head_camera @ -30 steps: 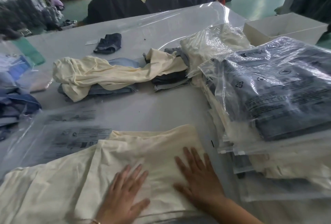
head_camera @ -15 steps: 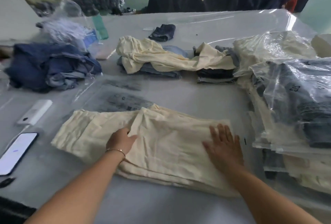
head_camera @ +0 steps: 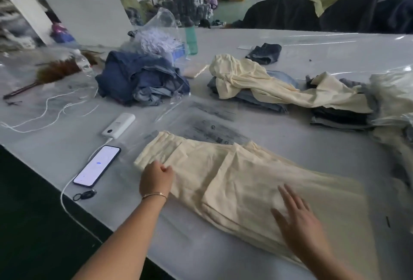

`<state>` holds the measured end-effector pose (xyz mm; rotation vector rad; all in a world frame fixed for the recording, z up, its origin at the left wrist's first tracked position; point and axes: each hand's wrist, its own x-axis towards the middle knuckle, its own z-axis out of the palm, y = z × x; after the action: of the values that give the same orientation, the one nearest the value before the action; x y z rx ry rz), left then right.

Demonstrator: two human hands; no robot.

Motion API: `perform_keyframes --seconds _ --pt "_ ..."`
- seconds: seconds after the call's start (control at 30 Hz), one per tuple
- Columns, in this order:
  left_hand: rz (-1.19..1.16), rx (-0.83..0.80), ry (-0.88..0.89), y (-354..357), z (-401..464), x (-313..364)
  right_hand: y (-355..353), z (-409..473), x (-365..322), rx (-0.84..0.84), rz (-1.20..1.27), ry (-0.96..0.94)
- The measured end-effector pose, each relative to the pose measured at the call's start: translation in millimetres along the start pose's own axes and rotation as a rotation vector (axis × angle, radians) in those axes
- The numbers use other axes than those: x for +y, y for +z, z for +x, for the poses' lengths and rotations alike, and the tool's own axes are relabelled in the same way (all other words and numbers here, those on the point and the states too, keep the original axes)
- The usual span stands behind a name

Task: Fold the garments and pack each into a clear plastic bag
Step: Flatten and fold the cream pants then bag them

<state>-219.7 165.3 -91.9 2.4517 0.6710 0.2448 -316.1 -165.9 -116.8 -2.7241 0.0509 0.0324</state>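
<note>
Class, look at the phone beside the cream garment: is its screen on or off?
On. The phone lies face up on the table, its screen lit pale with a blue dot.

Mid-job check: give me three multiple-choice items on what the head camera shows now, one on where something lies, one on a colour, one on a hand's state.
1. Where does the phone lie relative to the cream garment being folded?
A. To its left, near the table edge
B. On top of it
C. Beyond it, next to the denim pile

2. What colour is the bottle standing at the back of the table?
A. Red
B. Green
C. Black

3. How is the right hand placed?
A. Clenched in a fist above the table
B. Pinching a plastic bag
C. Flat, fingers spread on the cream garment

Answers: 1 A, the phone lies screen up left of the garment's end, by the near edge. 2 B, its body looks green. 3 C, the fingers lie straight and spread on the fabric, while the left hand grips the garment's left end.
</note>
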Motion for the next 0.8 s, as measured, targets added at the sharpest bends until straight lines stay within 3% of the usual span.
perform_keyframes --seconds 0.13,0.27,0.4,0.57,0.73,0.8 --pt "-0.286 -0.077 -0.407 -24 36 -50 33 10 -68 0.013 0.034 -0.178" --pt "-0.806 -0.291 -0.589 -18 48 -59 59 32 -122 0.035 0.029 -0.165" --pt "-0.899 -0.531 -0.703 -10 60 -52 74 44 -142 0.055 -0.039 -0.036" --pt "-0.925 -0.668 -0.773 -2 70 -39 81 42 -145 0.270 -0.060 -0.069" --pt "-0.418 -0.427 -0.421 14 60 -30 84 42 -144 0.303 -0.077 -0.050" --pt "-0.513 -0.252 -0.449 11 59 -23 83 42 -143 0.297 -0.089 -0.055"
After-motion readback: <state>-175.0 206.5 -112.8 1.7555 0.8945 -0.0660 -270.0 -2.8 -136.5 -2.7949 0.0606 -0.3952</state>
